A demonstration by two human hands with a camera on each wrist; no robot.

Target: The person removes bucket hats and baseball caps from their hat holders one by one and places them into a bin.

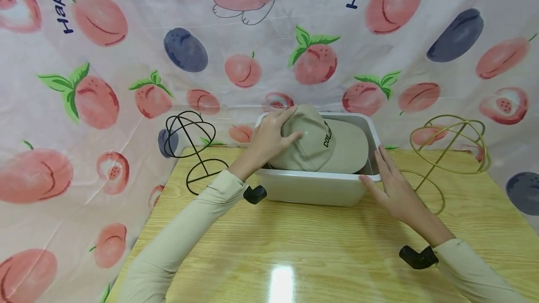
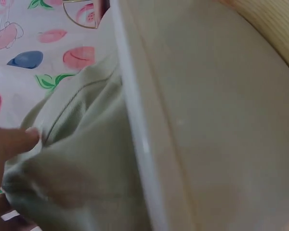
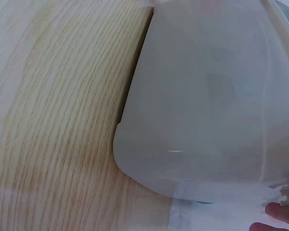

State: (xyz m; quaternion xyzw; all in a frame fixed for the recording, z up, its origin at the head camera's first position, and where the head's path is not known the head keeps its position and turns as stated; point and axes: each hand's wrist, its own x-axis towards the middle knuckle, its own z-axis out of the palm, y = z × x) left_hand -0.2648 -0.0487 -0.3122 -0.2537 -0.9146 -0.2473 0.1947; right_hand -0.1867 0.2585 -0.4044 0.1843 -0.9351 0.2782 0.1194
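A beige baseball cap (image 1: pixel 309 146) with dark lettering sits in a white plastic bin (image 1: pixel 316 188), its brim toward the right end. My left hand (image 1: pixel 271 135) grips the crown from the left, thumb on the near side and fingers over the far side. In the left wrist view, the cloth of the cap (image 2: pixel 86 154) bulges between thumb and fingers beside the bin wall. At the bin's right front corner, my right hand (image 1: pixel 393 191) rests against the rim with fingers fairly straight. The right wrist view shows the bin's outer side (image 3: pixel 207 106) and a few fingertips at the lower right.
A black wire stand (image 1: pixel 195 146) is left of the bin, and a gold wire stand (image 1: pixel 442 153) is on the right. Behind the wooden table (image 1: pixel 236 251) hangs a fruit-print cloth (image 1: pixel 252 36). Black wrist-worn pieces show near both sleeves.
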